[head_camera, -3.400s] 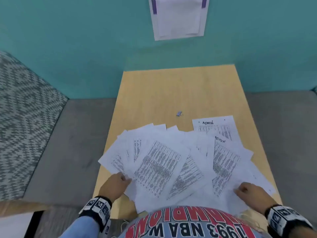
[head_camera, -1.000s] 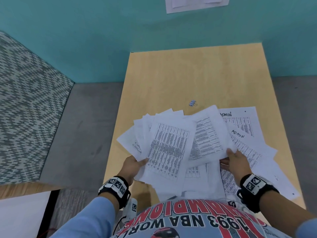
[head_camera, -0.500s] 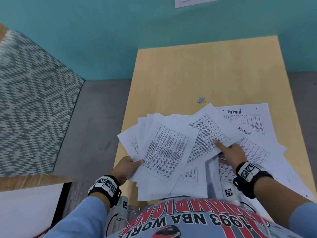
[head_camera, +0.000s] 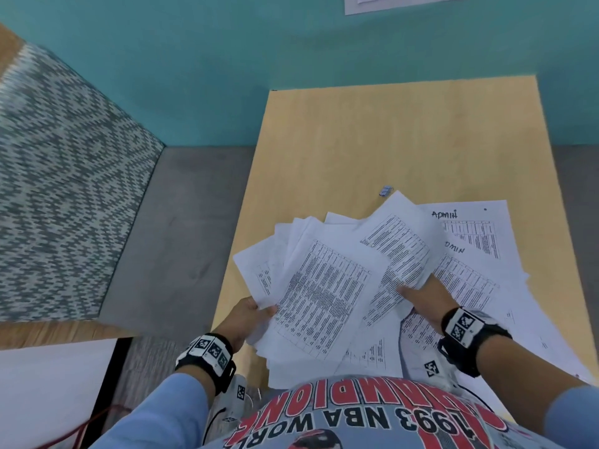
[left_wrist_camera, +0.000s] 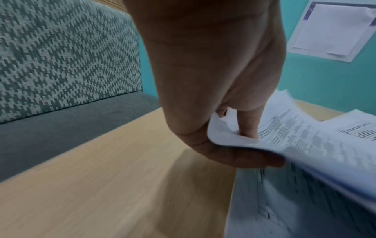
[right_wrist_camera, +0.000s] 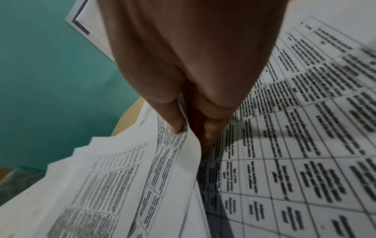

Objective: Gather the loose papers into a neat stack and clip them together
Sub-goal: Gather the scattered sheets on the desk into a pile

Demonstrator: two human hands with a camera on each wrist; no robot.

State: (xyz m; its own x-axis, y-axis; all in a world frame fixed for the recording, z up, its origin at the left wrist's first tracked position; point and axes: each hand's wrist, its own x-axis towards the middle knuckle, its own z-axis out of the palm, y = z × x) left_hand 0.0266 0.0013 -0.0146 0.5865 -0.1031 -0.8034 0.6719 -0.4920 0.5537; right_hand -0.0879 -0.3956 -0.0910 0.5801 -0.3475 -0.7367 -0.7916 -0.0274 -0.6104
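Several white printed papers [head_camera: 324, 296] are bunched unevenly above the wooden table [head_camera: 372, 134]. My left hand [head_camera: 251, 314] pinches the left edge of the bunch [left_wrist_camera: 295, 145], thumb on top and fingers beneath. My right hand [head_camera: 421, 294] pinches the right edge of the bunch [right_wrist_camera: 162, 169], thumb on top, fingers under it. More sheets [head_camera: 479, 254], two marked "ADMIN", lie flat on the table to the right, and others lie underneath near my body. A small blue-grey paper clip [head_camera: 385, 191] rests on the table just beyond the papers.
A grey bench seat [head_camera: 181, 228] with a patterned backrest [head_camera: 64, 176] runs along the table's left side. A teal wall [head_camera: 291, 47] with a posted sheet [head_camera: 405, 1] stands behind the table. The table's far half is bare wood.
Both hands have drawn the spread sheets inward into an uneven bunch and lifted it. My right hand moved left and now pinches the bunch's right edge.
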